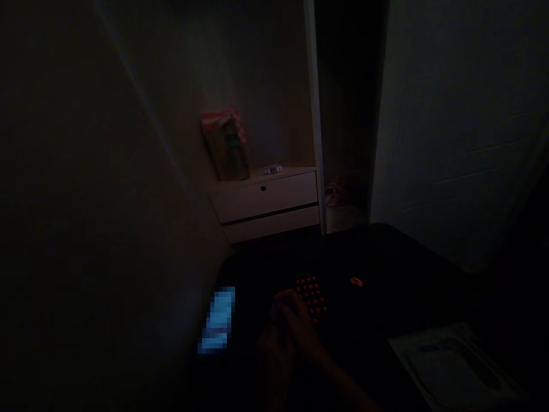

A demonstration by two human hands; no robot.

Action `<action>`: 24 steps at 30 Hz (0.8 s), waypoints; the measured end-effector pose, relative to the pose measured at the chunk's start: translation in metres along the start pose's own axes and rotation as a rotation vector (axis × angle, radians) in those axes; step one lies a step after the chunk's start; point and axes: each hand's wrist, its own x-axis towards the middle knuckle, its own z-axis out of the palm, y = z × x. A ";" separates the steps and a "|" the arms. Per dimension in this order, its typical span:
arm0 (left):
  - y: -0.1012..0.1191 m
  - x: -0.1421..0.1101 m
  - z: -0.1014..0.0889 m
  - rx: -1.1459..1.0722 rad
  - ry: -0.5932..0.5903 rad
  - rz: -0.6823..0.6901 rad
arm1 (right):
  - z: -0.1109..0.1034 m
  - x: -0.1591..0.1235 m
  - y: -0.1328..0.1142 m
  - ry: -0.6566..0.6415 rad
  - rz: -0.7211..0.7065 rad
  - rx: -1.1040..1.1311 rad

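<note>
The room is very dark. My right hand (294, 315) reaches in from the lower right and rests on a dark surface, with its fingertips at a grid of small glowing red dots (311, 297). Its fingers look curled, but whether they hold anything is lost in the dark. A dimmer shape just below and to the left of it looks like my left hand (274, 357); its fingers do not show. A lit phone screen (218, 320) glows blue to the left of the hands. A single red light (355, 281) shines to the right of the dot grid.
A pale low cabinet with a drawer (266, 197) stands against the far wall, with a bag (225, 143) and some small beads (273, 169) on top. Pale sheets (450, 360) lie at the lower right. A white post (315, 114) rises beside the cabinet.
</note>
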 end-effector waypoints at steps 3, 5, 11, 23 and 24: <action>0.001 0.000 -0.001 -0.007 -0.040 -0.013 | 0.000 0.000 0.000 -0.005 0.003 0.009; 0.000 0.001 -0.001 -0.007 -0.053 -0.025 | 0.000 0.000 -0.001 -0.005 0.004 0.008; -0.001 0.000 0.001 0.029 -0.056 -0.045 | 0.000 -0.002 -0.004 0.000 0.027 0.010; -0.001 0.001 0.000 0.018 -0.021 0.002 | 0.000 0.000 0.000 -0.011 0.002 0.030; -0.001 0.000 0.000 0.023 -0.010 0.009 | 0.000 0.000 0.000 -0.008 0.004 0.025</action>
